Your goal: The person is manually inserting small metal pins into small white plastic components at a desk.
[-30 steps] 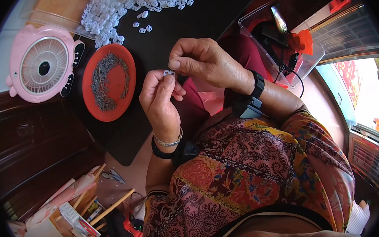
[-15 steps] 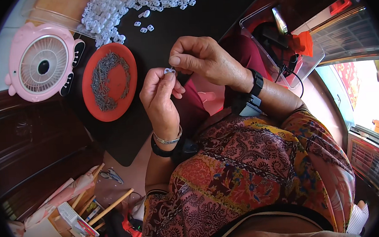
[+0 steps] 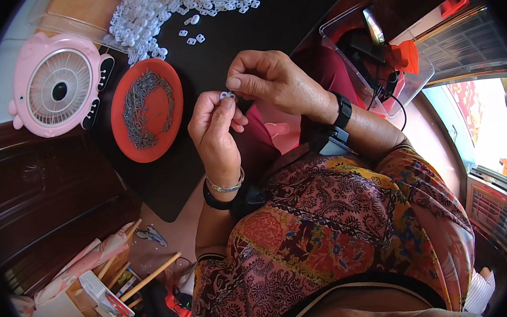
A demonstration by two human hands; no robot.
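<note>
My left hand (image 3: 216, 134) is closed, pinching a small white plastic clip (image 3: 224, 94) with two holes between thumb and forefinger. Right beside it, my right hand (image 3: 275, 84) has its thumb and forefinger pressed together at the clip's edge. Whatever lies between those right fingertips is too small and covered to make out. To the left, an orange-red plate (image 3: 156, 114) holds many thin grey nails or screws (image 3: 135, 114). A heap of similar white clips (image 3: 143, 23) covers the far part of the dark table (image 3: 237, 31), with a few loose ones (image 3: 191, 41) nearer.
A pink animal-shaped fan (image 3: 59, 90) stands left of the plate. On the right sits a clear plastic bin (image 3: 380, 104) with a black cable and an orange item. A wooden stick (image 3: 152, 275) and a white basket (image 3: 97, 287) are low at the left, near a person's hand.
Both hands keep nearly the same pose, fingertips together at the white clip. Only a very slight shift of the whole view shows.
</note>
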